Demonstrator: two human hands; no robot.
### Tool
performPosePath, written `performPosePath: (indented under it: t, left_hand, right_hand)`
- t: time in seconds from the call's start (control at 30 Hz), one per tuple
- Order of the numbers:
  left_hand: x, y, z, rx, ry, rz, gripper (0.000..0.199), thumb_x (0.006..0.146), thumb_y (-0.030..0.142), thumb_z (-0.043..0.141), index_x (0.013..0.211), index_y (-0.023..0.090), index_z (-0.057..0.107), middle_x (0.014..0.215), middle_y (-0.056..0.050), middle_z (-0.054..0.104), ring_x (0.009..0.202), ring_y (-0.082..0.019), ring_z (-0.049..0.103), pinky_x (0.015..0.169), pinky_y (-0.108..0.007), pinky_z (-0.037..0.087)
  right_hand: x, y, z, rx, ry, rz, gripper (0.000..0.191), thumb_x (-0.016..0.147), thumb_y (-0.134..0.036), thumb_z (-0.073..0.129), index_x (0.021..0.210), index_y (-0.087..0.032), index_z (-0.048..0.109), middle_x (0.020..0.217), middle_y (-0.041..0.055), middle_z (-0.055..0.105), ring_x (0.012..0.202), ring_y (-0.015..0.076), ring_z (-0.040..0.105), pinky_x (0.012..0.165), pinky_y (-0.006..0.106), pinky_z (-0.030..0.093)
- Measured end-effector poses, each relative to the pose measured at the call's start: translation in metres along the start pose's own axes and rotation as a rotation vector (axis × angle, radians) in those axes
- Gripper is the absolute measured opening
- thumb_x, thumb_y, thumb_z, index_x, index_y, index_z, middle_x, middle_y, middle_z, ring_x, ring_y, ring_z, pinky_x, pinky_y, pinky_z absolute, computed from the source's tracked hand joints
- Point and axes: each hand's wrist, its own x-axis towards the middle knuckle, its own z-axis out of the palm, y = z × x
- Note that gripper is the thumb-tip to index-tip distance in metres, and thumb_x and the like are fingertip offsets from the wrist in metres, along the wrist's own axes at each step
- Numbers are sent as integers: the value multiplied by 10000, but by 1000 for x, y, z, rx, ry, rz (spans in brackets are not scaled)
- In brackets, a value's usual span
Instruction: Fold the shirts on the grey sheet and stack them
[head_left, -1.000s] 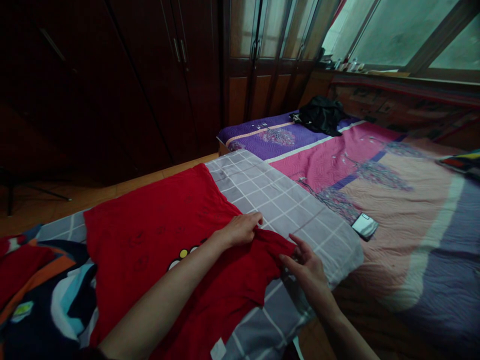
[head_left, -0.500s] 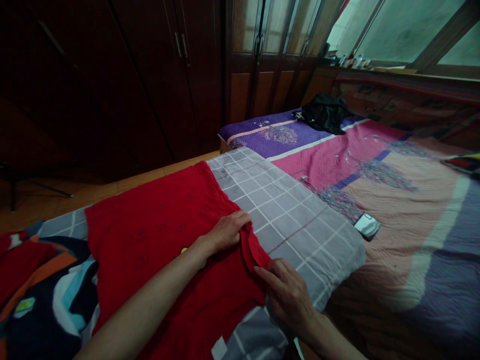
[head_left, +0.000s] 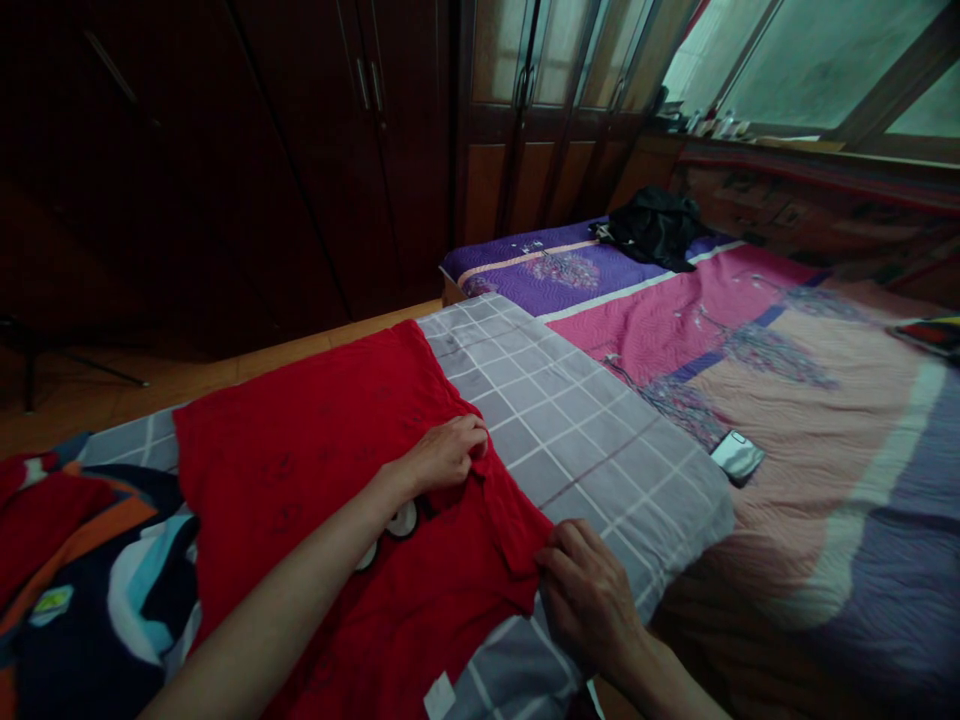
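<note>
A red garment (head_left: 322,420) with a faint printed pattern lies spread over a grey checked cloth (head_left: 585,440). My left hand (head_left: 450,450) pinches its right-hand edge near the middle, the forearm crossing over the fabric. Lower along that same edge, my right hand (head_left: 589,590) grips the fabric between thumb and fingers. Between the hands the edge is folded over in a narrow strip. Part of a white round print (head_left: 403,519) shows beside my left forearm, which hides the rest.
Dark blue, orange and red clothes (head_left: 90,590) are heaped at the left. A phone (head_left: 738,456) lies on the colourful bed cover (head_left: 795,420), with a black garment (head_left: 652,225) farther back. Dark wardrobes (head_left: 405,150) line the far side.
My left hand has shifted slightly left with the fabric edge. My right fingers have closed in on the edge, and the folded strip lies flatter. More of the white print shows.
</note>
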Motion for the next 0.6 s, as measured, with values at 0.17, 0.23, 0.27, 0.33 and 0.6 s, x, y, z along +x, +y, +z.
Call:
performPosePath:
  t: [0.17,0.23,0.27,0.33,0.6]
  left_hand:
    - [-7,6,-6,17,-80,40,226,741,137,542,947,191,619,1206,-67,543,1118,-209,523,941,-291,432]
    - [-9,9,-3,86,-81,18,179,778,132,519,915,188,620,1250,-79,522,1133,-220,519,949,-319,432]
    - [-10,9,-1,122,-66,0,183,793,106,491,898,188,615,1245,-78,530,1126,-214,527,947,-322,434]
    - [-12,9,1,193,-36,-26,207,809,77,458,899,184,610,1232,-86,547,1120,-212,535,952,-332,436]
    - [-30,23,2,275,9,71,394,840,88,459,1215,178,543,1391,-119,463,1331,-242,358,1087,-410,324]
  right_hand:
    - [1,3,0,27,-10,24,209,826,-63,438,770,-170,609,738,54,505,751,196,443,629,317,389]
    - [0,4,1,20,-13,34,205,817,-64,440,758,-171,604,730,50,502,743,194,445,619,316,381]
    - [0,5,1,14,-19,37,206,814,-65,438,749,-172,601,723,49,499,735,193,445,612,315,376]
    - [-1,6,0,-3,-41,36,213,813,-71,432,722,-173,595,709,49,494,720,192,445,601,315,374]
    - [22,-1,-14,-34,-55,11,217,784,-87,455,862,-181,635,787,69,575,779,216,524,658,360,458]
